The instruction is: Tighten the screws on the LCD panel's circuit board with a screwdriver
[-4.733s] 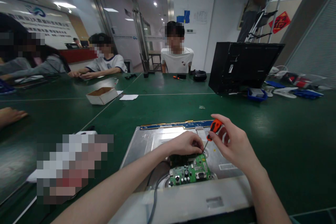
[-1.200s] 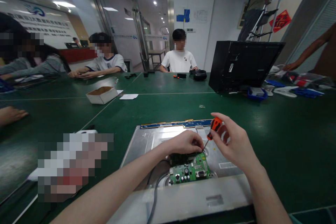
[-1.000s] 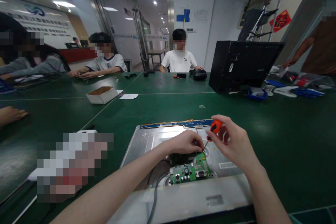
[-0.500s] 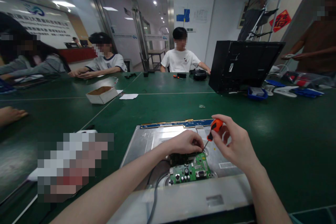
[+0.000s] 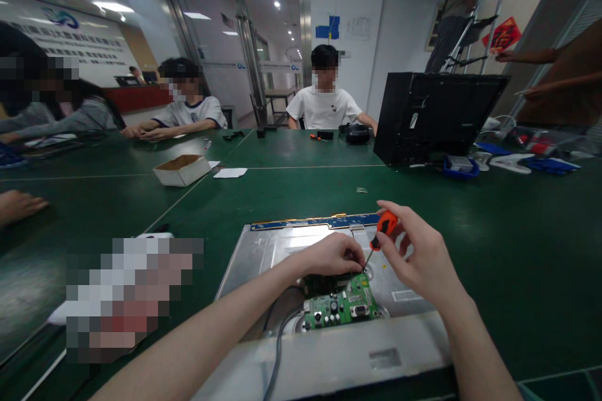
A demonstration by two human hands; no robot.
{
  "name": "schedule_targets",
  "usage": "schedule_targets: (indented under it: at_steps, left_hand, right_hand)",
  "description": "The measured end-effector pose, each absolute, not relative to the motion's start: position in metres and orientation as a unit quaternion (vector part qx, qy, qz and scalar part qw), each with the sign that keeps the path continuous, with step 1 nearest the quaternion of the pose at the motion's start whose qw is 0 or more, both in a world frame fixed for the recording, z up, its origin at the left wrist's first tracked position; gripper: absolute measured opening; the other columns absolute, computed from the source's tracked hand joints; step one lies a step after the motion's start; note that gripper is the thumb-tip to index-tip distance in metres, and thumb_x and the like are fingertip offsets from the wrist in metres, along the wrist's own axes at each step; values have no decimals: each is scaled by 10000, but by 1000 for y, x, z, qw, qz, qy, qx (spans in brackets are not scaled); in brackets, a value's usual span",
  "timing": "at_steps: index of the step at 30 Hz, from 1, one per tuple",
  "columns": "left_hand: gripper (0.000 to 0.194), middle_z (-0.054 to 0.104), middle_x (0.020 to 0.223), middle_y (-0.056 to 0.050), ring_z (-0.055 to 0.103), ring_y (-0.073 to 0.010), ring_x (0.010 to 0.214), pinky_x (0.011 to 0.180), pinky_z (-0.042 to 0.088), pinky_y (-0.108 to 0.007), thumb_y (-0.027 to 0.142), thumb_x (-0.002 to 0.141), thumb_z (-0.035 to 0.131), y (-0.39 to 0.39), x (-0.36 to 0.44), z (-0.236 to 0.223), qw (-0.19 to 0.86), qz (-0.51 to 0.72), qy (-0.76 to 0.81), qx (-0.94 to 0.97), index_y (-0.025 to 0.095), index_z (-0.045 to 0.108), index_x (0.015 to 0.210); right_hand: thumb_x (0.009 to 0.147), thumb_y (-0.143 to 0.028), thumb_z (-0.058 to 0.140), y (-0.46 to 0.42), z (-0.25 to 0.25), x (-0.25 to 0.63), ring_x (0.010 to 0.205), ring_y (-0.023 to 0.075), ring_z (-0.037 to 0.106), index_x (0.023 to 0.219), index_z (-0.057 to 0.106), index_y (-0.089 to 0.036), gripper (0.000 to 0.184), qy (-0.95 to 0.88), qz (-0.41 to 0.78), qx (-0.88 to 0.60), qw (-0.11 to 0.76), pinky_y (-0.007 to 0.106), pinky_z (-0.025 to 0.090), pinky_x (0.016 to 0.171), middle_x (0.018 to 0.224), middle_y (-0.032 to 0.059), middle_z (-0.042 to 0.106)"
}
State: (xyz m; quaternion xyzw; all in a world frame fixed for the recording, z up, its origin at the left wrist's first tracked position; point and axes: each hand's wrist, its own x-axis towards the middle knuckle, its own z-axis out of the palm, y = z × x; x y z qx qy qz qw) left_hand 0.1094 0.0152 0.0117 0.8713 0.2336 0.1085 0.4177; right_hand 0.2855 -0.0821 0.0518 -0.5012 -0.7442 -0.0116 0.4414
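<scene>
My right hand [image 5: 416,247] grips the orange and black handle of a screwdriver [image 5: 386,223]. Its thin shaft slants down to the top corner of a green circuit board [image 5: 345,306]. Beside that tip, my left hand [image 5: 335,255] has its fingers curled and pinched at the board's edge; whatever lies between them is hidden. The board sits on the back of a silver display panel [image 5: 409,276], which lies flat on the green table. A blue circuit strip [image 5: 301,223] runs along the panel's far edge. A grey cable [image 5: 278,351] leads from the board over the panel's near side.
A white open box [image 5: 182,175] and a paper [image 5: 230,173] lie ahead to the left. A black monitor [image 5: 439,116] stands at the back right beside a blue tray [image 5: 461,167]. Several people are around the table; another person's hand [image 5: 21,205] rests at the left.
The screwdriver handle has turned in my right fingers while its tip stays at the same corner. My left hand has kept its place. A person at the far right came into view and moved their arms.
</scene>
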Motion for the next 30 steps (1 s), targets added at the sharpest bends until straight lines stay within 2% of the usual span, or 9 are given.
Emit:
schedule_targets:
  at_steps: [2,7,12,16,21,30]
  left_hand:
    - [99,638,665,28,544,-105,629,641,401,-195,67,783,677,15,109,12,417,106,236,871,137,746,793]
    - [92,645,674,26,551,-103,629,643,405,-192,64,783,683,15,110,12,417,104,236,872,129,746,795]
    - [105,653,677,26,552,-104,636,645,409,-189,57,781,676,15,110,11,418,110,232,871,137,744,785]
    - [108,633,654,32,540,-96,614,635,402,-187,34,773,682,16,110,10,420,113,230,871,124,740,778]
    - [111,649,675,25,554,-103,630,639,403,-192,43,778,685,16,110,11,417,109,233,872,132,749,792]
    - [105,650,675,20,562,-110,643,635,406,-194,60,779,674,15,109,11,418,106,236,871,135,746,788]
  right_hand:
    - [926,-216,526,-83,52,285,630,123,595,1323,490,-186,399,-743,-9,-500,444,245,513,530,1027,68,664]
    - [927,-211,553,-81,50,286,579,108,565,1250,532,-196,324,-740,-27,-499,451,242,504,535,898,22,624]
    - [934,-262,601,-79,49,288,567,94,557,1158,567,-193,237,-740,-36,-499,450,245,484,527,913,22,605]
    - [938,-258,588,-80,51,287,602,108,577,1232,552,-191,304,-742,-29,-505,440,257,498,557,922,27,617]
    - [922,-202,532,-82,52,286,666,128,620,1354,476,-185,436,-745,-10,-503,438,268,522,583,1062,70,663]
    - [922,-245,587,-80,48,287,573,104,566,1220,544,-207,303,-736,-29,-505,450,251,497,545,883,8,613]
